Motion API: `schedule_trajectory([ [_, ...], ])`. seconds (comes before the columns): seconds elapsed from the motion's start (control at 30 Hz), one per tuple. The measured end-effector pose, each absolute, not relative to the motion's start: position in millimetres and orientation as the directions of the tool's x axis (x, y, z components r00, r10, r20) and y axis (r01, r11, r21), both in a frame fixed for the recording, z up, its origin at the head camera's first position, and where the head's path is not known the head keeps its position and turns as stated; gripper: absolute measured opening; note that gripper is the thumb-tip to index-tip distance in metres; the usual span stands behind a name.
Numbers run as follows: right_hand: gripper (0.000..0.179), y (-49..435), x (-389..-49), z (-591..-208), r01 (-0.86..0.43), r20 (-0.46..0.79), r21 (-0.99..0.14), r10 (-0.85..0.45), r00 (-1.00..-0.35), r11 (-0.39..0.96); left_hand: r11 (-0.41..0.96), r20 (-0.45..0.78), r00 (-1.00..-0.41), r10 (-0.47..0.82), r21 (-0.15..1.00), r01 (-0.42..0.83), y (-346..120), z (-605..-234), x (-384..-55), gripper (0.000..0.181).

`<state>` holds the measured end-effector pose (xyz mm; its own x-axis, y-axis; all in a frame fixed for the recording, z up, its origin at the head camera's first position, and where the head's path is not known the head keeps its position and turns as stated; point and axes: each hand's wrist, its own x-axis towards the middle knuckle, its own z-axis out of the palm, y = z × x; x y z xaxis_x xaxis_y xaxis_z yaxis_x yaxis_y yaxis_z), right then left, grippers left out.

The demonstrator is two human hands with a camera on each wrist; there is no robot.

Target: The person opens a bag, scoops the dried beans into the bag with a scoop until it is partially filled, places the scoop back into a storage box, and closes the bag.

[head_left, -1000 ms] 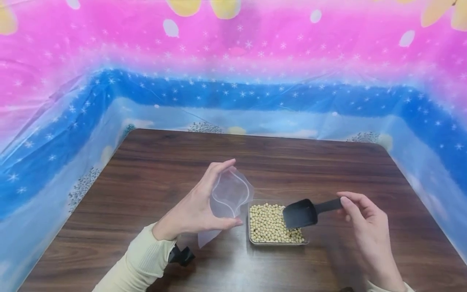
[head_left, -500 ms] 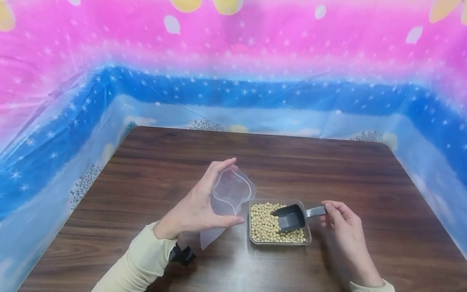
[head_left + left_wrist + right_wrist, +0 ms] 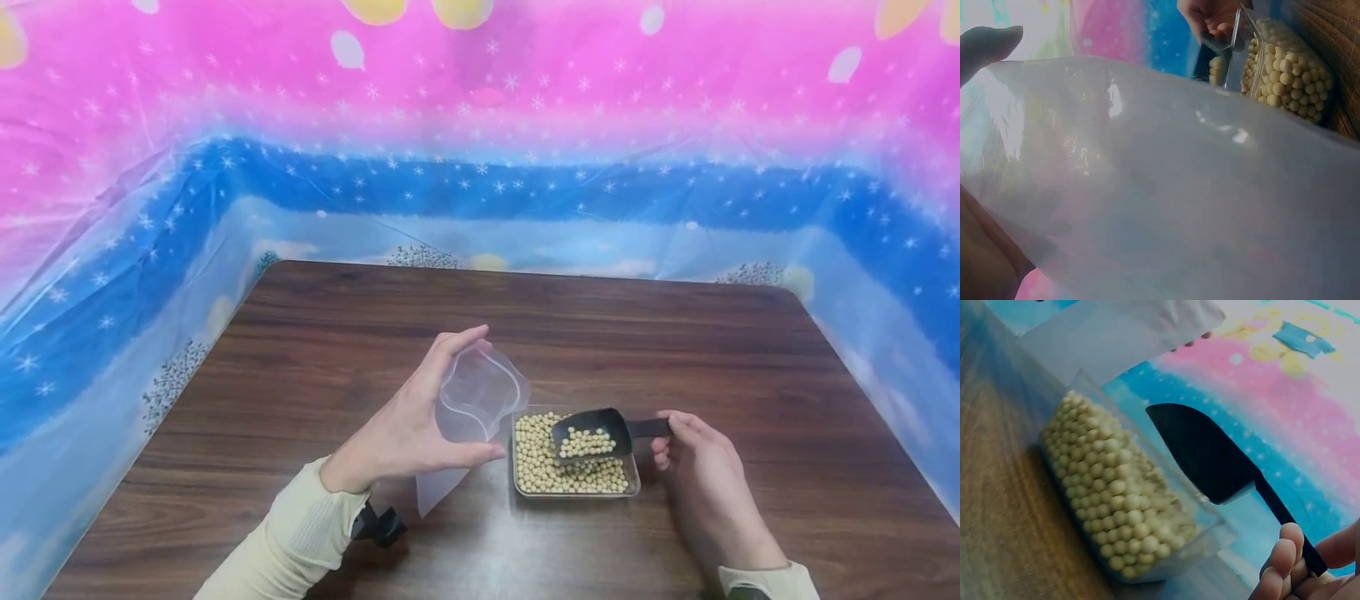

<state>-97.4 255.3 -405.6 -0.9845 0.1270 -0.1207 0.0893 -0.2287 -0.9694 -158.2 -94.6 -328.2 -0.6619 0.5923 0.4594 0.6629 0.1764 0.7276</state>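
Note:
In the head view my left hand [image 3: 412, 417] holds a translucent zip bag [image 3: 482, 392], its thumb and fingers curved wide around the spread mouth. The bag [image 3: 1147, 175] fills most of the left wrist view and hides part of that hand. My right hand [image 3: 712, 475] grips the handle of a black scoop [image 3: 618, 433] that carries a small heap of pale round beans [image 3: 587, 442]. The scoop is just above a clear plastic box [image 3: 577, 495] full of the same beans [image 3: 1113, 494]. In the right wrist view the scoop [image 3: 1204, 450] shows its dark underside.
The box stands on a dark wood-grain table [image 3: 360, 333], to the right of the bag. A pink and blue patterned cloth [image 3: 480, 192] surrounds the table at the back and sides. A black wrist device [image 3: 381, 525] sits at the left cuff.
The right hand has moved left with the scoop, pushed it into the beans and lifted it slightly, loaded. The left hand and bag have stayed nearly in place.

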Motion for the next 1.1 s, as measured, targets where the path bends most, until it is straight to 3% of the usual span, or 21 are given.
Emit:
schedule_trajectory([
  [0.37,0.024,262,-93,-357,-0.100,0.080,-0.853,0.062,-0.995,-0.512,0.156,0.456,-0.671,0.584,0.748,0.645,-90,-331,-155,0.111],
  [0.57,0.026,249,-89,-308,-0.190,0.217,-0.811,0.017,-0.976,-0.553,0.130,0.471,-0.653,0.593,0.745,0.655,-87,-332,-153,0.111],
  [0.87,0.026,210,-87,-282,-0.310,0.339,-0.838,0.017,-0.941,-0.449,0.103,0.489,-0.625,0.608,0.733,0.673,-86,-333,-152,0.111],
  [1.1,0.021,194,-85,-276,-0.382,0.375,-0.908,0.076,-0.924,-0.172,0.085,0.523,-0.599,0.607,0.706,0.703,-84,-333,-153,0.111],
])
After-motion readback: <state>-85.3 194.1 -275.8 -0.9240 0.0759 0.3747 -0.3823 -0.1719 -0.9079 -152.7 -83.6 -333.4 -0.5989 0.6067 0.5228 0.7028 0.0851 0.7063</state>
